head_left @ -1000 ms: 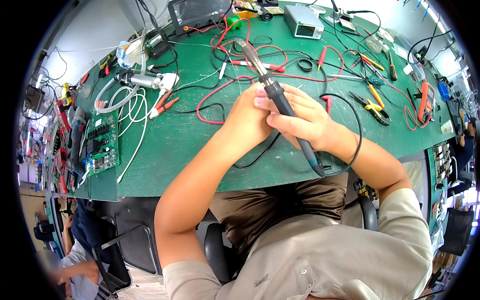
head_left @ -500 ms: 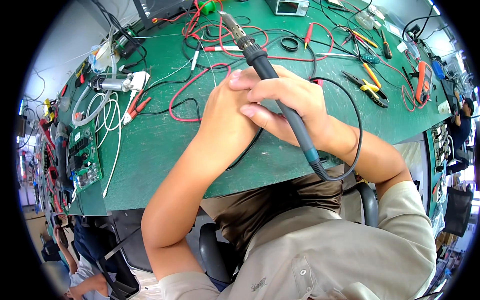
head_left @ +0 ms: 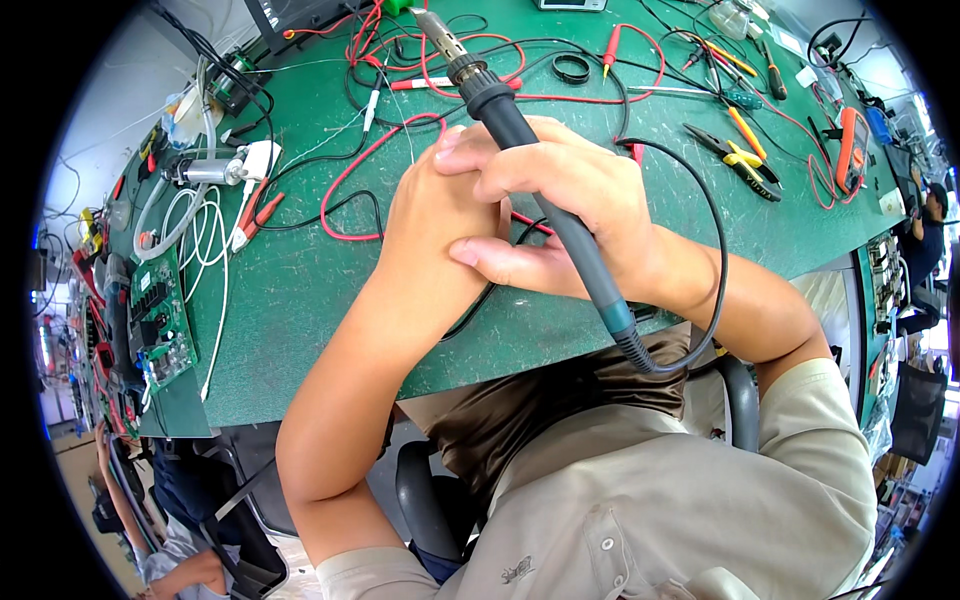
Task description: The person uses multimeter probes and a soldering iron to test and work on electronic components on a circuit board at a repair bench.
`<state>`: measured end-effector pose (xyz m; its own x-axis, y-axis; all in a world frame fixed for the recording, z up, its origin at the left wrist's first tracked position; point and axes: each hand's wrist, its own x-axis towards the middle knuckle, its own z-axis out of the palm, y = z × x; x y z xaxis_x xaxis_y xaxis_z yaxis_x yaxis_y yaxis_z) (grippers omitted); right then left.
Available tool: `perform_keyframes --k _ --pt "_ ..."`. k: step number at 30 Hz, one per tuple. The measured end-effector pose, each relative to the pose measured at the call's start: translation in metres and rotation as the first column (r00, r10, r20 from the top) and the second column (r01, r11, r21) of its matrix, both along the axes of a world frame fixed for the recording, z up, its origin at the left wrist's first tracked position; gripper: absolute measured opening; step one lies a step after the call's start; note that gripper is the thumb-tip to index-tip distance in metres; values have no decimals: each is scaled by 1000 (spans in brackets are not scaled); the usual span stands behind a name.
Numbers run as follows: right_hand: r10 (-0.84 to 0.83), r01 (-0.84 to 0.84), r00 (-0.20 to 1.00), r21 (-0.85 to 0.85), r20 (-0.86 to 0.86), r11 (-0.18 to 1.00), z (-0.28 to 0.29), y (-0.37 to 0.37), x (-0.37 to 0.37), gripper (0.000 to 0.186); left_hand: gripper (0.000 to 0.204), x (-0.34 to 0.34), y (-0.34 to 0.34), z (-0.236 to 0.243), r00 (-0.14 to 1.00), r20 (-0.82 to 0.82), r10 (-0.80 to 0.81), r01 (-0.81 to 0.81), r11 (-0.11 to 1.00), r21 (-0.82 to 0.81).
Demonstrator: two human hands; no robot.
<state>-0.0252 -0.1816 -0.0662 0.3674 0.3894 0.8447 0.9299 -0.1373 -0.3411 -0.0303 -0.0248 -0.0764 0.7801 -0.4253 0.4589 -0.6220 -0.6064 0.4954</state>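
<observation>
A soldering iron (head_left: 592,265) with a dark grey handle and a bare metal tip slants up and leftward over the bench. My right hand (head_left: 590,195) is closed round its handle, the index finger crossing over it. The right thumb reaches left and touches my left hand (head_left: 440,205) near the wrist. That left hand is up against the right one, its back showing and its fingers mostly hidden behind the right hand's fingers. From the handle's lower end a black cord (head_left: 718,250) loops round over my right forearm.
On the green bench (head_left: 290,340) lie yellow-and-black pliers (head_left: 735,160), a red test probe (head_left: 611,50), tangled red and black leads and a black ring (head_left: 571,68). An orange multimeter (head_left: 851,150) stands at right. White cables (head_left: 205,235) and a circuit board (head_left: 165,320) are at left.
My right thumb has slid down and left, away from the index finger, along my left hand. The soldering iron's tip has shifted slightly up and left. Both hands remain together.
</observation>
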Motion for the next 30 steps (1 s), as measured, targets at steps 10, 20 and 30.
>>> perform_keyframes --k 10,20,30 --pt "12 -11 999 -4 50 1000 0 -3 2 38 20 0 0 0 987 157 -24 20 999 26" --pt "-9 9 1000 3 17 1000 1 -1 -1 39 19 0 -3 4 999 49 -14 15 1000 -25" --pt "-50 52 995 -15 86 999 3 -1 -3 40 17 2 -2 -4 996 57 62 -63 998 3"
